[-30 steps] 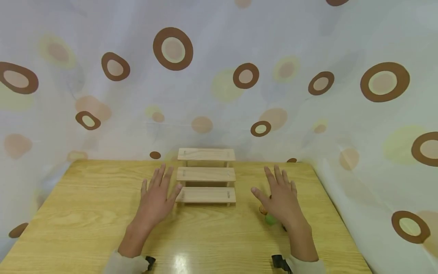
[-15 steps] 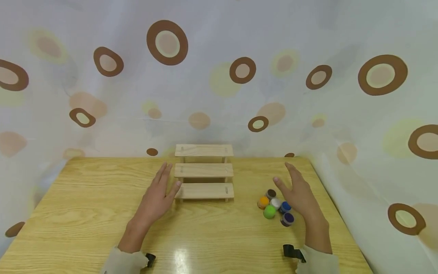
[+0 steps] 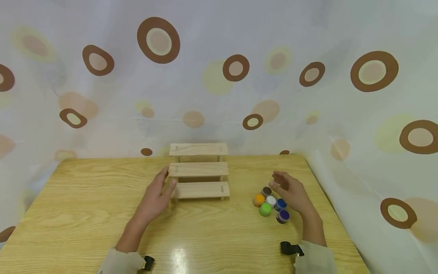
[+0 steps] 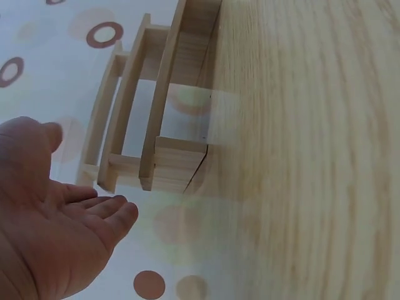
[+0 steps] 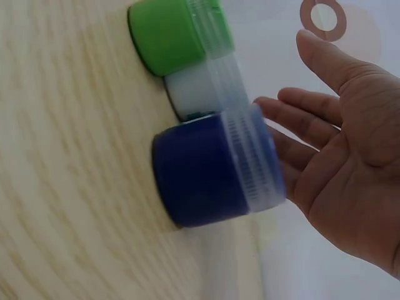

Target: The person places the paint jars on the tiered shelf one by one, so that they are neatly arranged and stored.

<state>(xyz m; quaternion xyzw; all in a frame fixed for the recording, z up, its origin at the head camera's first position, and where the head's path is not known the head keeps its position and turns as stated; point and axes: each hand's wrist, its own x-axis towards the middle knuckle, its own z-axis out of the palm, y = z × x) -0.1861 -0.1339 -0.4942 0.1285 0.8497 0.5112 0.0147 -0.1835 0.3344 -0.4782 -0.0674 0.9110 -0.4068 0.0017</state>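
A three-step wooden stand (image 3: 198, 169) is at the back middle of the table. Beside its left end is my left hand (image 3: 153, 199), fingers extended and thumb apart, holding nothing. To the right stand several small paint jars: black (image 3: 266, 191), orange (image 3: 259, 200), white (image 3: 271, 201), blue (image 3: 281, 204), green (image 3: 265, 209) and dark purple (image 3: 283, 217). My right hand (image 3: 295, 195) hovers at their right rear, fingers loosely bent, thumb near the black jar. In the right wrist view, nothing lies in its palm and a dark blue-purple jar (image 5: 203, 172) stands foremost.
The light wood table (image 3: 205, 236) ends at a white curtain-like sheet (image 3: 202, 87) with brown rings, behind the stand and along the right side. Black straps (image 3: 291, 248) show at both wrists.
My right hand first moved right, uncovering the jars, then came back slightly left with its fingers bending. My left hand stays by the stand, its fingers a little closer together. The head view shifts slightly.
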